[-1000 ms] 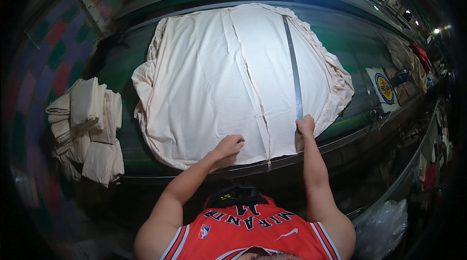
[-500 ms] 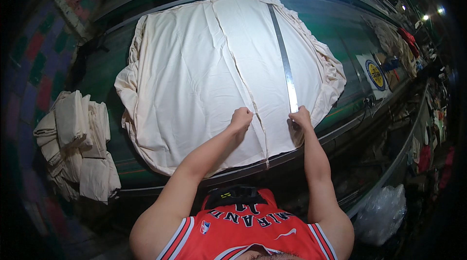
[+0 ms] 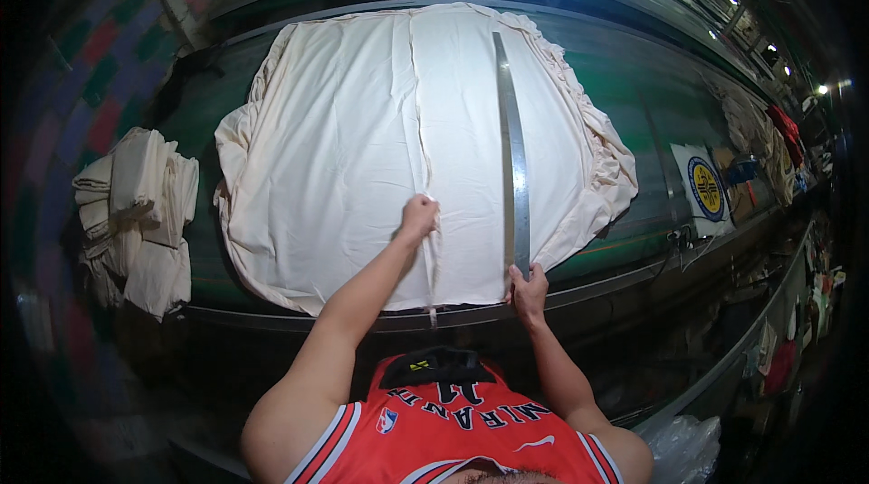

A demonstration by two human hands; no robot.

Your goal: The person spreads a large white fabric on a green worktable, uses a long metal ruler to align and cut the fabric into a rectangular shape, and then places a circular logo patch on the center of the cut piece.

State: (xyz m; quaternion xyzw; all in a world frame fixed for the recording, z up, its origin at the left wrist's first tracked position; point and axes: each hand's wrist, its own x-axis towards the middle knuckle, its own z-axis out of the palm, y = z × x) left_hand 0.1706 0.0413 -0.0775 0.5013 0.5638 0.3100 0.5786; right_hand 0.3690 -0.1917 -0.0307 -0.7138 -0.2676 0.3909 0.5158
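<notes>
Right now, a broad cream cloth (image 3: 335,149) lies spread over the middle of a long green table (image 3: 654,122), its lower hem along the table's near edge and its left and right sides bunched into ruffles. A folded seam (image 3: 412,76) runs down it from the far edge toward the near one. Over that seam, the left hand (image 3: 418,216) is curled tight, its fingers pressed together and pinching a bit of the cloth. To its right, close to the table's near edge, the right hand (image 3: 528,287) grips the near end of a long, flat metal strip (image 3: 517,153) between thumb and fingers. The strip points toward the table's far edge, a dark shadow along its left side. Folded cream cloths (image 3: 140,203) are piled by the table's near left corner. Toward the right end, near the front edge, lies a white sheet with a round blue-and-yellow emblem (image 3: 702,190).
</notes>
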